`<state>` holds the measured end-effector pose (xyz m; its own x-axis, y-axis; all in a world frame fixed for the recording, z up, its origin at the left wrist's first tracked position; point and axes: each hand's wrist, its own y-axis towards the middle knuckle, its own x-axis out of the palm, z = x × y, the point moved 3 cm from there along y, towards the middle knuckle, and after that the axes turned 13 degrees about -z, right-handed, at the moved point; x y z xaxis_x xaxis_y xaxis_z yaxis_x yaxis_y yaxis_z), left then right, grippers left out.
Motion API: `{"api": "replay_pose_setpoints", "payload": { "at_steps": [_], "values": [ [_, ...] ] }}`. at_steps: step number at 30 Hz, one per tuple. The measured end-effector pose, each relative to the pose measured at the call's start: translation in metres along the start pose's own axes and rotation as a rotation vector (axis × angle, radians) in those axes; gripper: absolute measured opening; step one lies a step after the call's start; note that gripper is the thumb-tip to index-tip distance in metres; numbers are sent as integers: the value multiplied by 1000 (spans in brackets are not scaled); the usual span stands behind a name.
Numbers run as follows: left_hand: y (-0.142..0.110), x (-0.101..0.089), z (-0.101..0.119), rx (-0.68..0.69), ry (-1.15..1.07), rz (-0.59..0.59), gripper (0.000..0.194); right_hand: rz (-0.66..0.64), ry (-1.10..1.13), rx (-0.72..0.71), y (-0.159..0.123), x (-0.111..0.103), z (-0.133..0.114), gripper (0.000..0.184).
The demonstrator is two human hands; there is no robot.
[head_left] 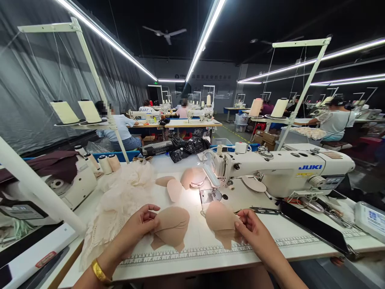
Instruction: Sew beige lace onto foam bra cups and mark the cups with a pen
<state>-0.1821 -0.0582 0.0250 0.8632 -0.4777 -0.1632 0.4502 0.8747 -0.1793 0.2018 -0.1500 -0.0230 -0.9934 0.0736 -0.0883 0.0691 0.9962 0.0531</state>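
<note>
My left hand point(136, 224) pinches the left edge of a beige bra cup point(173, 220), with loose thread tails lying across its face. Between the thumb and fingers of my right hand point(255, 230) is the edge of a second beige bra cup point(219, 214). Both cups are just above the white table, with darker fabric flaps showing along their lower edges. Behind them, more beige cup pieces point(175, 190) lie left of the needle area of a white JUKI sewing machine point(279, 166), whose lamp lights the plate.
Cream lace fabric point(126, 192) is heaped at the left. A ruler strip point(198, 254) runs along the table's front edge. To the right lie a black phone point(313, 228) and metal tools point(315, 205). Black plastic bags point(191, 146) sit behind; several people work at machines beyond.
</note>
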Motion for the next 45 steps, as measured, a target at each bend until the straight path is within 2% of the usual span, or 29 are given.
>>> {"api": "replay_pose_setpoints", "payload": {
  "at_steps": [2,3,7,8,10,12,14,16,18,22,25,28,30,31,33,35,37,39,41,43,45],
  "values": [
    [-7,0,7,25,168,36,60,17,-85,-10,-1,-3,3,35],
    [-11,2,12,46,302,16,67,41,-162,-24,-2,-5,4,33],
    [-19,26,26,101,839,-227,96,138,-542,-154,-7,-7,-1,30],
    [-18,31,28,111,892,-257,96,139,-599,-209,-9,-5,-5,28],
    [-12,38,29,152,943,-242,86,144,-678,-345,-14,5,-15,20],
    [-6,40,30,203,959,-199,68,116,-722,-472,-20,23,-26,17],
    [0,39,28,227,961,-156,54,-27,-741,-547,-24,48,-33,23],
    [3,38,25,232,969,-109,49,-214,-774,-576,-25,79,-35,32],
    [2,39,22,224,981,-55,50,-283,-848,-557,-23,105,-32,39],
    [-2,51,15,189,1001,-9,61,-270,-967,-523,-19,150,-13,38],
    [-5,63,13,174,1022,-24,69,-237,-997,-647,-18,182,11,42],
    [-7,66,19,169,1041,-37,70,-93,-929,-812,-15,200,33,35],
    [-6,58,29,180,1038,-69,70,-101,-849,-881,-12,200,41,38],
    [-4,52,35,193,1033,-80,69,-159,-805,-880,-11,196,42,40],
    [6,36,49,229,1022,-69,65,-316,-695,-814,-8,186,40,43],
    [26,21,61,272,1010,-20,62,-404,-573,-719,-5,174,34,39],
    [52,13,68,307,984,-11,59,-378,-471,-685,-4,166,28,27],
    [76,10,71,317,925,-18,31,-332,-403,-689,-4,160,24,17],
    [91,9,74,308,825,0,3,-331,-350,-650,-5,156,21,17],
    [91,9,79,289,677,38,14,-354,-267,-534,-6,151,18,22],
    [77,15,82,278,496,35,17,-326,-71,-369,-6,147,12,33]
  ]
}}
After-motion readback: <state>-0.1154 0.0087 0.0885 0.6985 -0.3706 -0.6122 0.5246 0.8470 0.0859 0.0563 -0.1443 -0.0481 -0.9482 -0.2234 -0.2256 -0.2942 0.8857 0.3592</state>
